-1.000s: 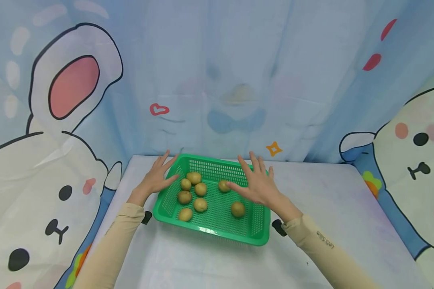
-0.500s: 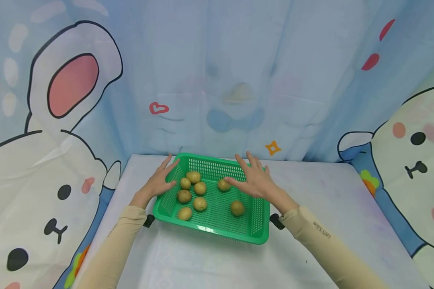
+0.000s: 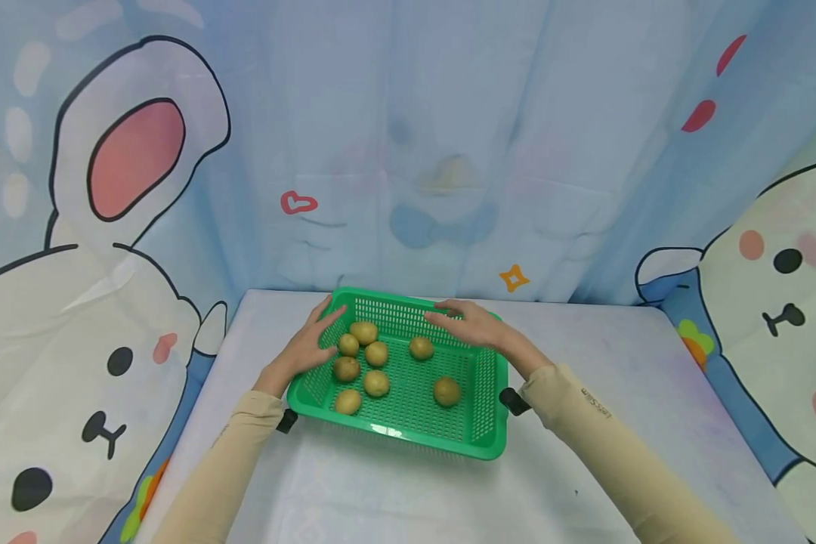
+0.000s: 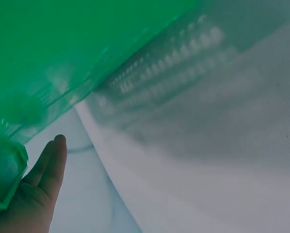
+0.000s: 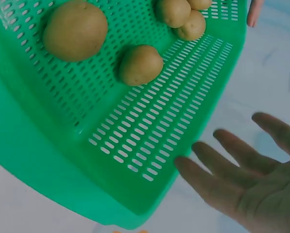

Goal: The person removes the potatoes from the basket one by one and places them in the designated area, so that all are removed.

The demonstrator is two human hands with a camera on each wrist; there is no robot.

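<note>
A green perforated plastic basket (image 3: 435, 443) stands on the white-covered table, turned slightly. Several potatoes lie in it: a group on the left, including one potato (image 3: 376, 383), a rear potato (image 3: 421, 347) and a larger potato (image 3: 446, 391) to the right. My left hand (image 3: 301, 349) is at the basket's left side, fingers spread and extended; whether it touches the rim cannot be told. Over the back right part of the basket in the head view is my right hand (image 3: 476, 326), holding nothing. The right wrist view shows its fingers (image 5: 232, 170) extended beside the basket's rim.
The white tablecloth (image 3: 619, 378) extends on both sides and in front of the basket. A pale blue curtain (image 3: 442, 136) with cartoon prints hangs close behind the table's back edge. Black wrist cameras, one being the right camera (image 3: 514, 401), sit near the basket's sides.
My right hand has tilted from upright, spread fingers to a flatter pose and moved slightly left. My left hand has moved a little rightward along the basket's side. Basket and potatoes appear unmoved.
</note>
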